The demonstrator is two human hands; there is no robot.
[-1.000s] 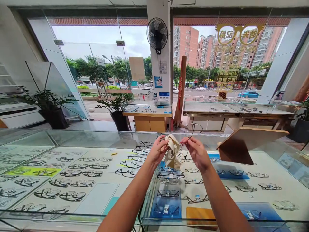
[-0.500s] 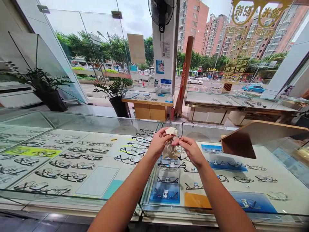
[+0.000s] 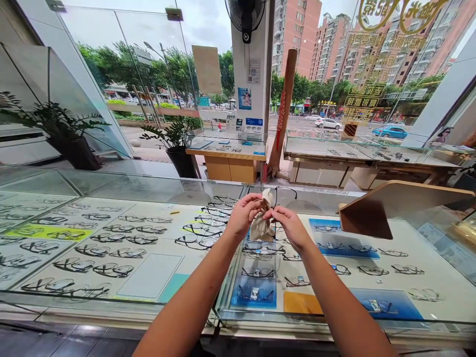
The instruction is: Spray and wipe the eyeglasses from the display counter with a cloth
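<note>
Our left hand [image 3: 243, 215] pinches the cloth [image 3: 260, 229] shut. Our right hand [image 3: 290, 226] grips the glasses [image 3: 276, 196] just beside it, above the tabletop [image 3: 156, 191]. We should rub gently, bracing the thin frame.

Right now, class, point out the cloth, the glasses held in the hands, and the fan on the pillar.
cloth [image 3: 260, 229]: head view, on the crumpled lower part that hangs down.
glasses [image 3: 276, 197]: head view, on the thin dark rim beside the top of the cloth.
fan [image 3: 245, 14]: head view, on the middle of its grille.
</note>
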